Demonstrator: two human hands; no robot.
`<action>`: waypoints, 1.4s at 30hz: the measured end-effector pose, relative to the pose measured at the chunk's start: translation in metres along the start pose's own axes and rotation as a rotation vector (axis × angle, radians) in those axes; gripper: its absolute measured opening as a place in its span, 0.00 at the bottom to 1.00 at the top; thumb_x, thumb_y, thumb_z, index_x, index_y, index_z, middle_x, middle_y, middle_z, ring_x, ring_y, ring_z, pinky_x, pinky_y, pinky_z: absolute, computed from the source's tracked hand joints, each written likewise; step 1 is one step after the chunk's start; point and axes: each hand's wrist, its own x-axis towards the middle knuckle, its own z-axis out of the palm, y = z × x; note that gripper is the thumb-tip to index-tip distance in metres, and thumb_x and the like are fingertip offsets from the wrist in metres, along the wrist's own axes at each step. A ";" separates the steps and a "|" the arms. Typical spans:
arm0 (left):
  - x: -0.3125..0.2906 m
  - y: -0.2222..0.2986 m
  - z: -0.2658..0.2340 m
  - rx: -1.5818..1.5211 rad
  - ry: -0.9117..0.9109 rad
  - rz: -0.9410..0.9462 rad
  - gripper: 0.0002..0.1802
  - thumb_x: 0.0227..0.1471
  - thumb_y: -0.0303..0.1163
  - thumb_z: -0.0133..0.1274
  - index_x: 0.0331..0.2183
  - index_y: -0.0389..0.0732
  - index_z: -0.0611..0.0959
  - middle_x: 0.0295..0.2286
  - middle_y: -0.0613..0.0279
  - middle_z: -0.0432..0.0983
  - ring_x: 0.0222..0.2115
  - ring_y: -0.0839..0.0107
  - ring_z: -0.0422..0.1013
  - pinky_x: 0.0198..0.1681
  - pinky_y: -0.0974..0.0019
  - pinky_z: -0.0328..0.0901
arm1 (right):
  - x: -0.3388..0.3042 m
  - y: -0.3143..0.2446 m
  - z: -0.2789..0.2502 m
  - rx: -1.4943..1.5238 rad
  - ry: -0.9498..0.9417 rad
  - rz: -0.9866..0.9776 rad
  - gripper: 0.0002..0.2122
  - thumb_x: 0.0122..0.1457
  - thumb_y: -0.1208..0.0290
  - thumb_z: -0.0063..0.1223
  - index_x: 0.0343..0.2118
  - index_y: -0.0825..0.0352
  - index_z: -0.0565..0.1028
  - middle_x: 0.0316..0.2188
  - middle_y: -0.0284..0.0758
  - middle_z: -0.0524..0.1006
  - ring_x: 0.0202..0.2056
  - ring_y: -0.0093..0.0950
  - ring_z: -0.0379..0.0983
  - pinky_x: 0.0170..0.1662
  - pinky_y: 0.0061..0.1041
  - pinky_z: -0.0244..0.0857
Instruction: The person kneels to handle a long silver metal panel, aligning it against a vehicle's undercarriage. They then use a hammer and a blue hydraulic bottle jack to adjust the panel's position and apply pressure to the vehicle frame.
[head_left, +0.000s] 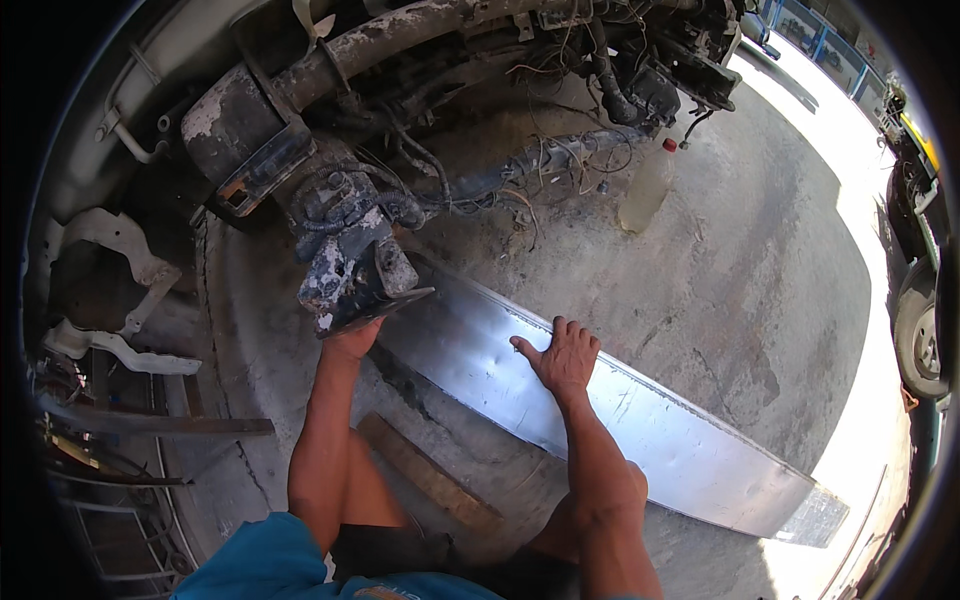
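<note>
A long, silvery sheet-metal panel [500,365] with a folded far edge slants from under the vehicle's front end down to the right. My right hand [567,358] rests on it near the middle, thumb stretched across the face and fingers hooked over the far edge. My left hand [355,338] reaches up beneath a worn, paint-flaked metal bracket [365,275] at the end of the vehicle frame. That bracket hides its fingers, so what they hold or touch cannot be seen.
A clear bottle with a red cap [650,185] stands on the concrete beyond the panel. Loose wires and hoses [540,180] hang from the frame. A wooden board [430,470] lies near my legs. Metal parts [120,270] crowd the left; a wheel [920,330] stands far right.
</note>
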 end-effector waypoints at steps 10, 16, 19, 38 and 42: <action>0.021 0.027 0.024 0.772 0.154 0.234 0.40 0.57 0.47 0.62 0.65 0.42 0.70 0.64 0.53 0.66 0.64 0.52 0.62 0.68 0.52 0.57 | 0.002 0.008 0.001 0.031 0.033 0.001 0.41 0.52 0.24 0.51 0.46 0.66 0.77 0.36 0.38 0.74 0.41 0.36 0.69 0.50 0.37 0.55; 0.020 0.030 0.013 -0.134 -0.005 -0.069 0.29 0.70 0.46 0.42 0.67 0.48 0.65 0.68 0.59 0.59 0.68 0.54 0.55 0.70 0.37 0.50 | 0.002 0.014 -0.001 0.019 0.015 0.020 0.40 0.52 0.24 0.52 0.46 0.65 0.76 0.36 0.38 0.74 0.41 0.36 0.69 0.50 0.37 0.55; 0.018 0.002 -0.017 0.804 0.007 0.115 0.27 0.69 0.43 0.45 0.66 0.49 0.67 0.66 0.59 0.61 0.66 0.55 0.58 0.68 0.37 0.53 | 0.003 0.008 -0.006 0.012 -0.021 0.020 0.40 0.53 0.24 0.51 0.46 0.65 0.76 0.37 0.38 0.74 0.42 0.36 0.69 0.51 0.37 0.55; -0.068 -0.153 0.064 0.140 0.790 -0.845 0.40 0.48 0.51 0.70 0.57 0.42 0.76 0.58 0.55 0.69 0.56 0.62 0.64 0.58 0.54 0.58 | 0.003 -0.018 0.006 -0.177 0.000 0.006 0.43 0.52 0.25 0.54 0.50 0.68 0.75 0.44 0.44 0.76 0.49 0.42 0.71 0.57 0.43 0.57; -0.059 -0.144 0.092 0.261 0.964 -0.752 0.30 0.47 0.39 0.74 0.48 0.35 0.82 0.46 0.57 0.82 0.42 0.66 0.78 0.46 0.63 0.71 | 0.002 -0.008 0.005 -0.245 -0.048 0.049 0.44 0.55 0.26 0.50 0.55 0.70 0.73 0.48 0.47 0.75 0.53 0.47 0.70 0.59 0.49 0.56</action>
